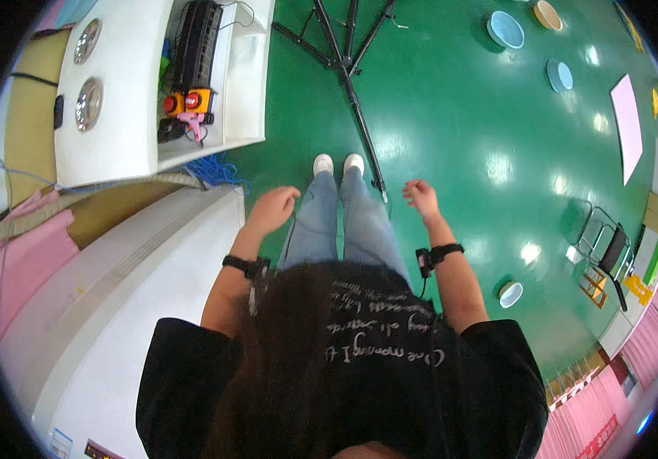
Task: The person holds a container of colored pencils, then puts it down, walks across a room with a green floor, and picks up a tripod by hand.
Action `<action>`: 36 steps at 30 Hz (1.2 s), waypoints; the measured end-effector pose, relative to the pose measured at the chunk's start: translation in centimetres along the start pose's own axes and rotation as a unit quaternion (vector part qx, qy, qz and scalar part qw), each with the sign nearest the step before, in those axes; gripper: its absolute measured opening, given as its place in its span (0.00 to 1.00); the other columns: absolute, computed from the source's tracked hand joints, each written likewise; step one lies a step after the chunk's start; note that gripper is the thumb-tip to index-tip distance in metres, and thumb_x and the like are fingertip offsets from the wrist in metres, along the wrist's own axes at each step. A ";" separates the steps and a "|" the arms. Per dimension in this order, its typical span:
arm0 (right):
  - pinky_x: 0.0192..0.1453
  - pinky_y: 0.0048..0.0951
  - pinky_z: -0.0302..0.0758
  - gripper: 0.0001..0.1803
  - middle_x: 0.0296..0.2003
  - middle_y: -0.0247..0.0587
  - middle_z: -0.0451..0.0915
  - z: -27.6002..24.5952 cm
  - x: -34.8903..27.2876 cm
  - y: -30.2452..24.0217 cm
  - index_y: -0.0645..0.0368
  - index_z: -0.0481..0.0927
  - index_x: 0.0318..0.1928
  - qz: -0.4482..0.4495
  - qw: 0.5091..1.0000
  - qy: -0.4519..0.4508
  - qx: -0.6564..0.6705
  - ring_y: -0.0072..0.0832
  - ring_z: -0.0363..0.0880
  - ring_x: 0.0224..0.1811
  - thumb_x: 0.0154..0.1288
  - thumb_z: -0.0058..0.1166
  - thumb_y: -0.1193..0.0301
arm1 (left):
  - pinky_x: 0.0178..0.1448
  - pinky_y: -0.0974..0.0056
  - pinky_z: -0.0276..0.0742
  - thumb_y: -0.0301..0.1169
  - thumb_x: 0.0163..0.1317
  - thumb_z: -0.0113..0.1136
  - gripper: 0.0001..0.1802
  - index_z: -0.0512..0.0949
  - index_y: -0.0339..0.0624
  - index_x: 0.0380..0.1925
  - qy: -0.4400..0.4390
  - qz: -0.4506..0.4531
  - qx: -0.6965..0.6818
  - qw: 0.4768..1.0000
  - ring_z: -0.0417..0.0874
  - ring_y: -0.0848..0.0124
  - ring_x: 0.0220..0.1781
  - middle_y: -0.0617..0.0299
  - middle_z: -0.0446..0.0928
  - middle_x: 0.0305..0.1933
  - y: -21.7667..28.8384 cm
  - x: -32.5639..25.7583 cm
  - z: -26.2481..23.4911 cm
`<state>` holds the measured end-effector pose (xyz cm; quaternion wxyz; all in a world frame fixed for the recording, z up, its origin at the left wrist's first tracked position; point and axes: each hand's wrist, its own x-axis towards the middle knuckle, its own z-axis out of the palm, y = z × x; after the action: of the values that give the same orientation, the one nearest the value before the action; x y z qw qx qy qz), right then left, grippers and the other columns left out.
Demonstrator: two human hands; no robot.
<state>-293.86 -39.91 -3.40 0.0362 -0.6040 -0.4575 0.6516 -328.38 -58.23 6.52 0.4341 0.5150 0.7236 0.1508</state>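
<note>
Hands: left hand [271,210] loosely curled, holding nothing, just beside the corner of a long white counter [153,283]; right hand [421,196] loosely curled, holding nothing, near a black tripod [348,73]. Floor [459,153]: glossy green, with light reflections. Two pale blue bowls [505,30] and a tan bowl [548,14] lie far off. White cabinet [115,145] at left; pink curtains [596,405] lower right.

— What is sitting on the green floor [459,138]?
— A black tripod [344,57] far centre, three bowls [505,29] far right, another bowl [510,294] lying near right.
</note>
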 end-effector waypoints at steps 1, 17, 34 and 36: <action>0.35 0.25 0.72 0.11 0.34 0.35 0.79 0.7 2.1 1.0 0.58 0.74 0.42 0.021 1.000 -0.001 0.007 0.24 0.78 0.34 0.61 0.47 0.67 | 0.44 0.57 0.72 0.28 0.59 0.47 0.10 0.73 0.40 0.39 -0.001 0.000 0.000 1.000 0.76 0.56 0.42 0.52 0.76 0.40 -0.7 1.1 0.1; 0.54 0.35 0.70 0.27 0.45 0.45 0.78 10.0 41.8 18.4 0.59 0.75 0.48 0.045 0.945 0.017 -0.324 0.40 0.75 0.50 0.49 0.56 0.58 | 0.44 0.62 0.70 0.21 0.57 0.47 0.11 0.73 0.39 0.40 0.041 -0.021 -0.117 0.992 0.75 0.59 0.40 0.53 0.74 0.36 -13.4 19.5 5.9; 0.41 0.36 0.76 0.29 0.40 0.51 0.78 15.9 52.5 23.9 0.65 0.68 0.51 0.016 0.950 -0.032 -0.309 0.39 0.79 0.39 0.50 0.57 0.64 | 0.46 0.60 0.70 0.22 0.56 0.51 0.10 0.74 0.40 0.39 0.050 -0.061 -0.033 0.996 0.74 0.58 0.41 0.54 0.74 0.36 -18.8 19.8 9.1; 0.34 0.33 0.77 0.29 0.39 0.52 0.77 13.3 51.7 24.0 0.67 0.66 0.53 -0.002 0.969 -0.019 -0.247 0.36 0.80 0.36 0.51 0.55 0.67 | 0.46 0.60 0.70 0.21 0.56 0.51 0.10 0.74 0.40 0.40 0.030 -0.035 -0.038 0.998 0.74 0.57 0.41 0.54 0.74 0.36 -17.4 20.1 9.3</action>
<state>-306.52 -30.16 -59.66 -0.1213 -0.5810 -0.6061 0.5295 -333.69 -50.13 -19.96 0.4369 0.4674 0.7476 0.1783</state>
